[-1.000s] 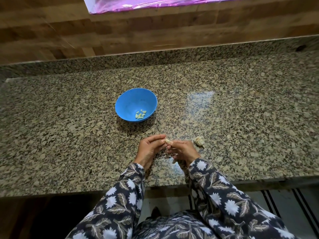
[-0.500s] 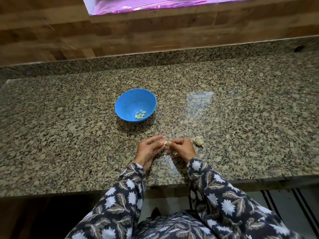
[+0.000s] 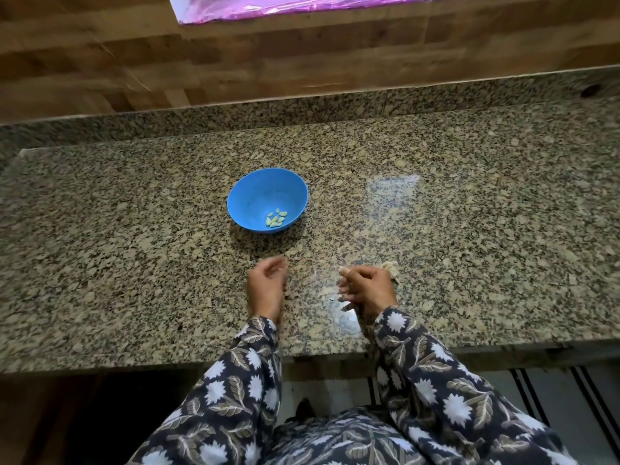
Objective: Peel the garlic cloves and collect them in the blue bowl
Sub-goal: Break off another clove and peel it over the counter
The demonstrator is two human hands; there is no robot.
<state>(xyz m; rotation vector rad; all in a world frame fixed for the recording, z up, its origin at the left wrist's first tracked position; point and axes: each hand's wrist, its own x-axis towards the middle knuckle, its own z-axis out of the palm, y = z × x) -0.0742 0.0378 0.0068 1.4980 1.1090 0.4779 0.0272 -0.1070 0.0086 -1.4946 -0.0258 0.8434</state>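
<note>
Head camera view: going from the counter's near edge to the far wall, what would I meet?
Left hand → blue bowl holding peeled cloves → granite upstand → wooden wall → shiny pink sheet at the top.

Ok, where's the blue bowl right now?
In the head view, the round blue plastic bowl sits on the speckled granite counter, left of centre, just beyond the left hand.

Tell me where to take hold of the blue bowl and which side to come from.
I would pinch the blue bowl by its left rim, coming down from above, thumb outside and fingers inside. It stands upright and open on the counter, its smooth flared wall offers no handle, and the peeled cloves lie in the near right of the bottom, clear of that rim.
</note>
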